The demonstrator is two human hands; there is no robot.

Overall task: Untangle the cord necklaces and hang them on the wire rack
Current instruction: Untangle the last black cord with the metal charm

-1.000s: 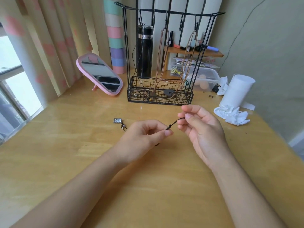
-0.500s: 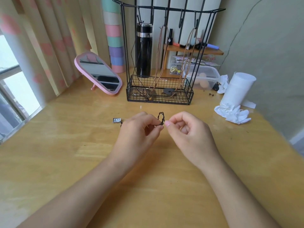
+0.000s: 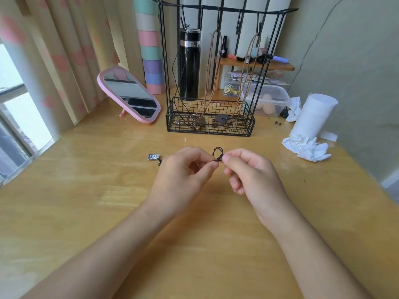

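Right, two hands low over the table (image 3: pixel 86 190): left hand (image 3: pixel 183 175) and right hand (image 3: pixel 252 175) both pinch one dark cord (image 3: pixel 218 152), its small twisted loop upright between the fingertips. One pendant (image 3: pixel 153 156) lies left. Beyond, one rack (image 3: pixel 209 126), two tan necklaces (image 3: pixel 209 72) hanging straight down.

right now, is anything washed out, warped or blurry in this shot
Head view: the window is blown out white at left; daylight leaves a pale sheen on the table; the wide lens leans the curtain near the edge; the black cord loop pinched between left hand and right hand reads sharp.
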